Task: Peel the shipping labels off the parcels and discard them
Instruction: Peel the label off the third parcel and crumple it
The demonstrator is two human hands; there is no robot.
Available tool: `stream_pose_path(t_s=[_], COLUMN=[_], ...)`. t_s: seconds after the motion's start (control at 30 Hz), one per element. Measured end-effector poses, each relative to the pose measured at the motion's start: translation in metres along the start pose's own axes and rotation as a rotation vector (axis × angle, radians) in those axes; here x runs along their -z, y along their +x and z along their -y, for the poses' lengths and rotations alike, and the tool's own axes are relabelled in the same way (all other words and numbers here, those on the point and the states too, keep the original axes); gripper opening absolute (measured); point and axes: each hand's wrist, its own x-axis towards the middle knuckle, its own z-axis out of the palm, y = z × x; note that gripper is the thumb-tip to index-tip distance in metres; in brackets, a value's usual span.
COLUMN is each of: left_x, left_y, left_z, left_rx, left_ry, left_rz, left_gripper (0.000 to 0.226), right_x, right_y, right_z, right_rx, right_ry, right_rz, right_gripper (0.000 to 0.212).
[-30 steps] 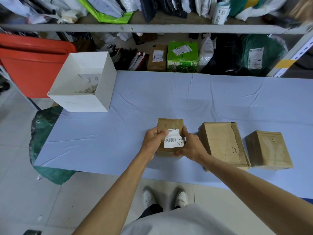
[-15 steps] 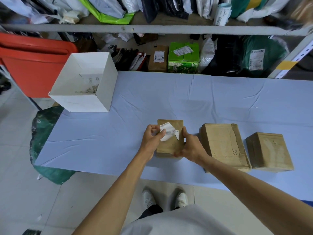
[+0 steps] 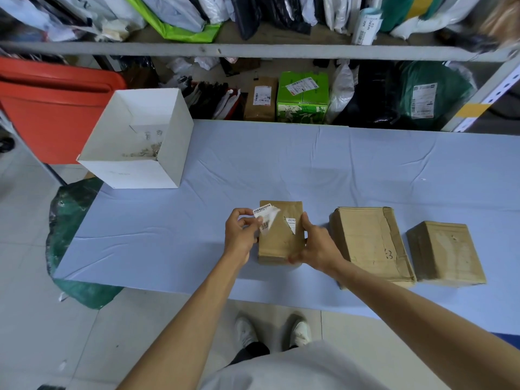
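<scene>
A small brown parcel [image 3: 277,240] lies on the blue table near its front edge. My left hand [image 3: 242,235] pinches a torn white shipping label [image 3: 266,218] lifted off the parcel's top left. A triangular scrap of label [image 3: 291,224] still sticks to the parcel's top right. My right hand [image 3: 315,243] grips the parcel's right side and holds it down. Two more brown parcels, a larger one [image 3: 371,243] and a smaller one [image 3: 446,251], lie to the right with no labels showing.
An open white box [image 3: 140,173] with paper scraps inside stands at the table's back left. Behind the table [image 3: 337,170] a metal shelf holds bags and labelled parcels. A green sack [image 3: 70,220] and an orange bin [image 3: 42,114] are on the floor at left.
The label lay flat on the parcel a second ago. My left hand has torn most of it off and pulled it up and left, leaving a small triangular piece behind.
</scene>
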Motion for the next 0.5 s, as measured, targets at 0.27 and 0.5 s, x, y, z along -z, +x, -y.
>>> stream_pose_path(t_s=[0.27, 0.5], left_x=[-0.003, -0.003], left_y=[-0.007, -0.010], left_z=[-0.004, 0.008], left_rx=[-0.048, -0.223], left_ry=[-0.117, 0.102], left_rz=[0.101, 0.160], left_gripper=[0.035, 0.070], right_x=[0.000, -0.007], right_y=[0.001, -0.004], right_z=[0.001, -0.002], right_rx=[-0.009, 0.000], right_ry=[-0.003, 0.044], right_rz=[0.008, -0.053], right_gripper=[0.119, 0.117])
